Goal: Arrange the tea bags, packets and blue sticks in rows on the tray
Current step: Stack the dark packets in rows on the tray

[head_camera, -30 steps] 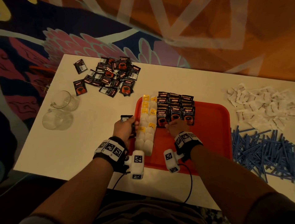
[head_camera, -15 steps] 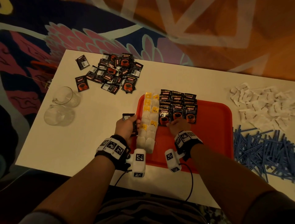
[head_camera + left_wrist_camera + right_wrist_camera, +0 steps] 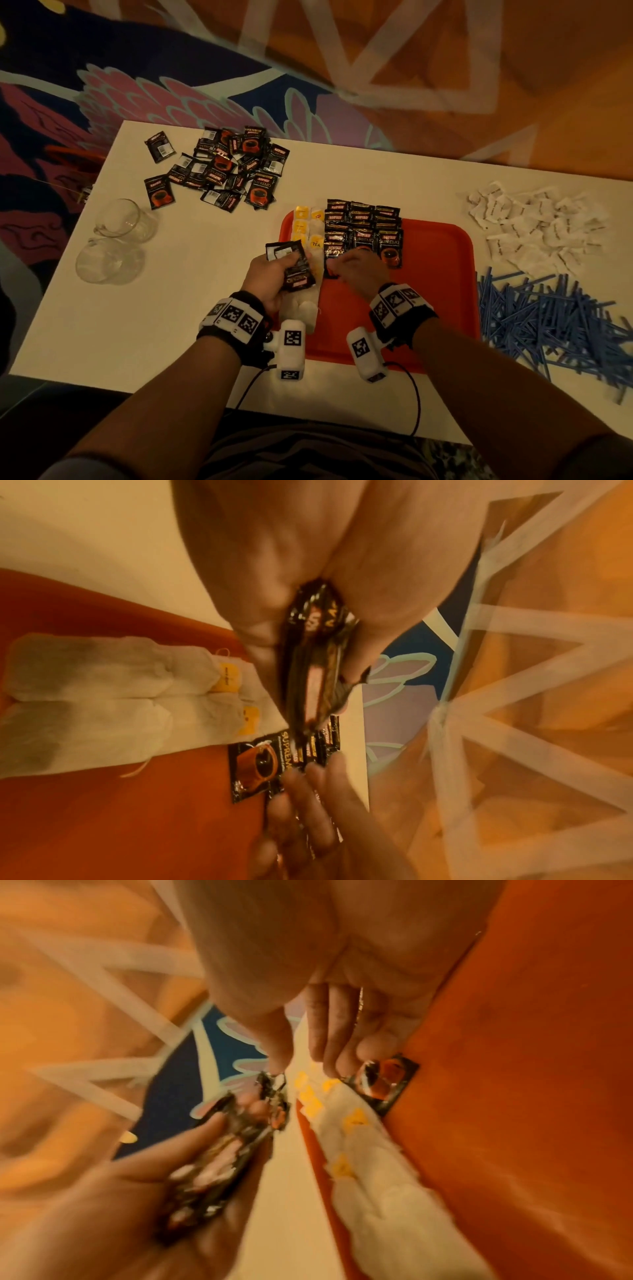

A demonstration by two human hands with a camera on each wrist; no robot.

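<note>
An orange-red tray lies in the middle of the white table. A column of white tea bags with yellow tags runs down its left side, with rows of black coffee packets beside them. My left hand grips a small stack of black packets over the tea bags, seen edge-on between thumb and fingers in the left wrist view. My right hand rests straight fingers on the nearest packet of the left packet column, thumb held apart.
A loose pile of black packets lies at the back left, and two clear glass cups stand at the left edge. White sachets and a heap of blue sticks lie right of the tray. Patterned carpet surrounds the table.
My left hand has shifted right, bringing its packet stack over the tea bags and closer to the right hand. The right hand stays on the near packet.
</note>
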